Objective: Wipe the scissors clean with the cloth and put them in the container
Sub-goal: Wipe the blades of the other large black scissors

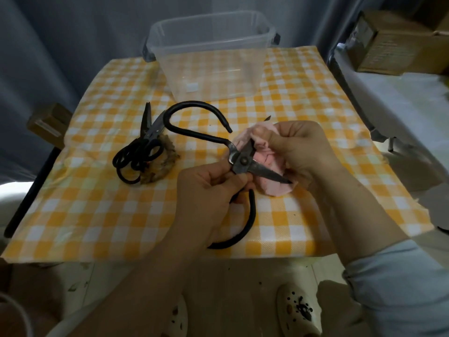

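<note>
Left hand (pixel 213 190) is closed round the scissors (pixel 243 162) near the pivot, cloth (pixel 275 189) is pinched over one blade by right hand (pixel 300 147); wiping is judged ongoing, with container (pixel 245 69) placement pending.

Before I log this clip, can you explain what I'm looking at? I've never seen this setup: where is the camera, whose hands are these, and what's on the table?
There is no machine here. One camera worn on a person's head looks down at their two bare hands. The left hand grips large black-handled scissors near the pivot, with the blades spread open. The right hand holds a pink cloth wrapped round one blade. On the yellow checked tablecloth, a pile of more scissors lies on a brown rag at the left. A clear plastic container stands at the far edge.
</note>
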Tool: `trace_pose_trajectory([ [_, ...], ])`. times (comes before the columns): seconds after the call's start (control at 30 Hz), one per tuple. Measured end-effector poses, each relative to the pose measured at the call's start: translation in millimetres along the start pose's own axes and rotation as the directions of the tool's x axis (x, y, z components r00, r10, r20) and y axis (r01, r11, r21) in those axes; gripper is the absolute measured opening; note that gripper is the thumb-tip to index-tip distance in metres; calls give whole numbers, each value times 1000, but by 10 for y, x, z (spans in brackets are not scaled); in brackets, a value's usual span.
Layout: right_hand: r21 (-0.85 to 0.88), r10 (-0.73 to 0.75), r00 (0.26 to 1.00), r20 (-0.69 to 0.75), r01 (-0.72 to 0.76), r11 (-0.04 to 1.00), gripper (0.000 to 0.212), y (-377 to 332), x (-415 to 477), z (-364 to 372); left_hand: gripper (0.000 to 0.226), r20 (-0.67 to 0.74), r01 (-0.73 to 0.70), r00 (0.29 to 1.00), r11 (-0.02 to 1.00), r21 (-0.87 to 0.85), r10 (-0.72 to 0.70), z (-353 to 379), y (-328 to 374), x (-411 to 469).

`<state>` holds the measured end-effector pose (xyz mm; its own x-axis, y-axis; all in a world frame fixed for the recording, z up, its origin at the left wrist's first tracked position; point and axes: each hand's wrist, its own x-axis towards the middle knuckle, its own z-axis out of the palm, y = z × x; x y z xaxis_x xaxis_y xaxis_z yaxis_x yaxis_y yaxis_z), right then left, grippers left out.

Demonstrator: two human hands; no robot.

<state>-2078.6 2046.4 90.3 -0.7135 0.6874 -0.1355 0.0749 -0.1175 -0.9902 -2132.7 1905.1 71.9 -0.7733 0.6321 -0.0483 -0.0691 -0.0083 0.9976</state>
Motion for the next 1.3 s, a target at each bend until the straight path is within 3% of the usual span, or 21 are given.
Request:
trace_pose_trajectory([
  [0.2, 89, -6, 998, -69, 13, 996, 22, -16, 16, -34, 20, 15, 36, 999, 999, -35, -35, 22, 11, -20],
  [0.37, -126, -47, 992, 116, 62, 990, 64, 30, -18, 36, 17, -9, 31, 999, 999, -20, -31, -25, 24, 11],
  [0.57, 85, -51, 997, -58, 56, 995, 21, 61, 59, 10, 17, 19, 31, 999, 1000, 2, -31, -6, 16, 5],
  [0.83, 268, 15, 989, -150, 26, 963, 25, 54, 112, 55, 18, 24, 93, 996, 995, -45, -92, 8, 51, -2],
  [1.07, 151, -20, 974, -224, 55, 987, 21, 73, 128, 84, 19, 10, 147, 989, 986, -77, -147, -3, 62, -5],
  [1.2, 125, 31, 922, -386, 18, 992, 25, -59, 148, -138, 17, 7, 175, 984, 980, -99, -175, -57, 72, -10],
  [1.3, 72, 55, 957, -286, -36, 997, 24, -94, 99, -190, 17, -17, 182, 982, 975, -128, -186, -123, 71, 21],
])
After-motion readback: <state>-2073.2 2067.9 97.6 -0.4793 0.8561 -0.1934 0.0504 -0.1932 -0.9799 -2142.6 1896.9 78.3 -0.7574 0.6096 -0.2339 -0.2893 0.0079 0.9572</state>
